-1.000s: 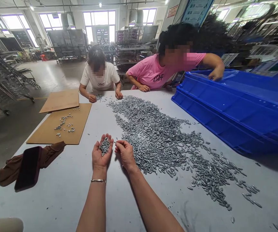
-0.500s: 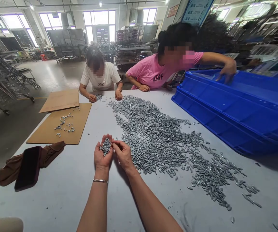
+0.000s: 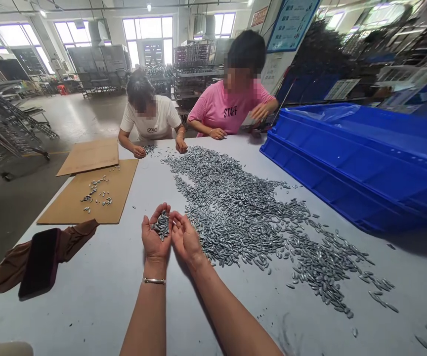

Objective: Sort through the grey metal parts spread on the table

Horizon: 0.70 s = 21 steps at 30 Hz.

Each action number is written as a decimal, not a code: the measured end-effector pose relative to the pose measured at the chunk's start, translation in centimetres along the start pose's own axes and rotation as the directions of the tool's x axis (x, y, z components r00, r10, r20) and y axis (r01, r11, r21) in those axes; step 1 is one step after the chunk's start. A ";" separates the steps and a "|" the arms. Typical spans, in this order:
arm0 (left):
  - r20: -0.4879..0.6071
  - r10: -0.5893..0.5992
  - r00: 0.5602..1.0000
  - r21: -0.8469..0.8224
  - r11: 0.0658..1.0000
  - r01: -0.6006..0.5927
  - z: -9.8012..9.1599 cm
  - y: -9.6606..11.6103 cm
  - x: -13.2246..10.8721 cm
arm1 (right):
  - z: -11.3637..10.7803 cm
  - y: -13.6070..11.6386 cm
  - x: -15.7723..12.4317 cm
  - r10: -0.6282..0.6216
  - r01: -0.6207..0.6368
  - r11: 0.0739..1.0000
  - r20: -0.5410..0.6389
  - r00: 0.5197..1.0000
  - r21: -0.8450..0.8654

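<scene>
My left hand (image 3: 156, 232) lies palm up above the grey table (image 3: 95, 301), cupped around a small heap of grey metal pieces (image 3: 160, 224). My right hand (image 3: 184, 236) is pressed against it on the right, palm turned up and fingers loosely spread beside the heap. A long spread of the same grey metal pieces (image 3: 243, 217) covers the table just right of my hands and runs to the far end. A bracelet (image 3: 153, 281) circles my left wrist.
Two cardboard sheets (image 3: 95, 193) lie at the left, the nearer one with several pieces on it. A dark phone (image 3: 39, 262) rests on a brown cloth. Stacked blue crates (image 3: 365, 163) stand at the right. Two people sit at the far end, hands on the table.
My right hand has turned palm up and closed in against my left hand. The person in pink has drawn an arm back from the blue crate and sat upright.
</scene>
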<state>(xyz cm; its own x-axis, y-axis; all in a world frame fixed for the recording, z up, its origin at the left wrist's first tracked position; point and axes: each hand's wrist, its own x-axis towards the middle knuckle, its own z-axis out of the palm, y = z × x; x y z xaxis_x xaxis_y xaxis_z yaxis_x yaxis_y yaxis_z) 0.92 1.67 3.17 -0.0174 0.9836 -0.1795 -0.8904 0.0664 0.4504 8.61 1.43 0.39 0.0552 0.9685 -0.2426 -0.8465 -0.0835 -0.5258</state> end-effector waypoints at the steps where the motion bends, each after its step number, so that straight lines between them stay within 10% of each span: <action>1: -0.001 0.016 1.000 0.037 0.999 -0.016 0.2 -0.2 -0.1 | 0.0 0.1 0.1 0.031 -0.031 0.999 -0.001 1.000 0.027; 21: 0.052 0.397 0.916 0.270 0.878 -0.396 1.6 -1.4 -0.6 | -0.2 -0.5 -0.2 0.275 -0.285 0.935 0.075 0.958 0.209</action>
<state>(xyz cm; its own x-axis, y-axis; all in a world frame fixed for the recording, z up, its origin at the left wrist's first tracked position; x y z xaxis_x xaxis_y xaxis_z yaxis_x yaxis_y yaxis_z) 2.95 1.21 4.04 -0.3459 0.9363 0.0603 -0.6516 -0.2860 0.7026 9.10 1.29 0.55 -0.2200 0.9228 -0.3162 -0.9183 -0.3052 -0.2520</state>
